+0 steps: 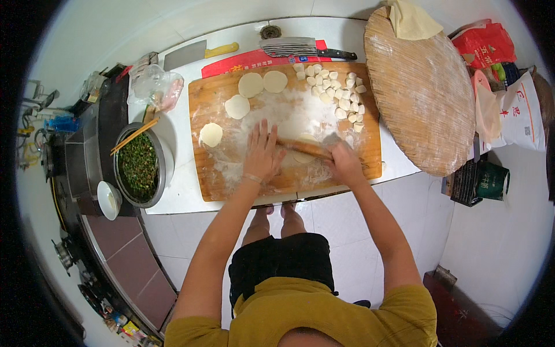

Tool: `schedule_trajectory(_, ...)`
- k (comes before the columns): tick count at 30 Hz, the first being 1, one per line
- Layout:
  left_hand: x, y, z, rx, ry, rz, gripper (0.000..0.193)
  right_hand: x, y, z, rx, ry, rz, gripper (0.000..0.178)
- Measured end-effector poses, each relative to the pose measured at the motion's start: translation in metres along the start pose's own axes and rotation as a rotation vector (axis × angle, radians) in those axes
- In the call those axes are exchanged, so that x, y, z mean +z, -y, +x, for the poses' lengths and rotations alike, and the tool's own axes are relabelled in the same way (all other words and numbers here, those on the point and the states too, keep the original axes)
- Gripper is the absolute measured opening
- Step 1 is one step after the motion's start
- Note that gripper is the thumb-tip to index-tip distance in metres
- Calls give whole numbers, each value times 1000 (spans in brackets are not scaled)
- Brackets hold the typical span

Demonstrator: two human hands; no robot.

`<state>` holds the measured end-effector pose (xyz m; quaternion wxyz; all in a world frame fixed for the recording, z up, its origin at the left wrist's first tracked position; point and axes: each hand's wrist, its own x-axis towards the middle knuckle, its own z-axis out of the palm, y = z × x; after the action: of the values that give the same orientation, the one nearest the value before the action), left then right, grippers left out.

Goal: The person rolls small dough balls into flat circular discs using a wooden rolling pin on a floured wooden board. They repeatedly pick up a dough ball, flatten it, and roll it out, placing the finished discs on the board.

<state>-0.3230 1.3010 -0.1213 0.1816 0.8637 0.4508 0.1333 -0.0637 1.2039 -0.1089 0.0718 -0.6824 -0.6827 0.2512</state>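
Note:
A wooden rolling pin point(305, 147) lies slantwise across a round dough wrapper point(306, 155) on the floured wooden board point(372, 151). My right hand point(346, 165) is closed round the pin's right end. My left hand point(263, 153) rests with fingers stretched out beside the pin's left end; whether its thumb touches the wrapper is unclear. Left of and beyond that hand are several flat dough rounds, one of them a pale wrapper point(211, 135) near the board's left edge. Many small cut dough pieces point(344, 104) sit at the far right of the board, beside loose flour point(289, 113).
At left stands a metal bowl point(163, 191) of chopped green filling, with chopsticks point(134, 137) across it and a small white bowl point(110, 200) alongside. Behind the board lie a cleaver point(186, 56) and a black-handled knife point(289, 47). A large round floured tray point(422, 92) borders the right.

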Motion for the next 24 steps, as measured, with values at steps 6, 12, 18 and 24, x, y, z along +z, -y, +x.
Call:
schedule_trajectory(6,18,-46,7,117,-252,-157,69,-2,-9,-20,155,-299,513,32)
schedule_trajectory(12,68,-68,17,278,29,-132,59,12,4,-33,299,-459,673,29)
schedule_trajectory(18,46,-3,-47,188,273,40,66,12,1,-42,285,-522,649,30)
schedule_trajectory(24,-7,77,-68,-15,83,181,73,28,-17,-40,327,-575,727,26)
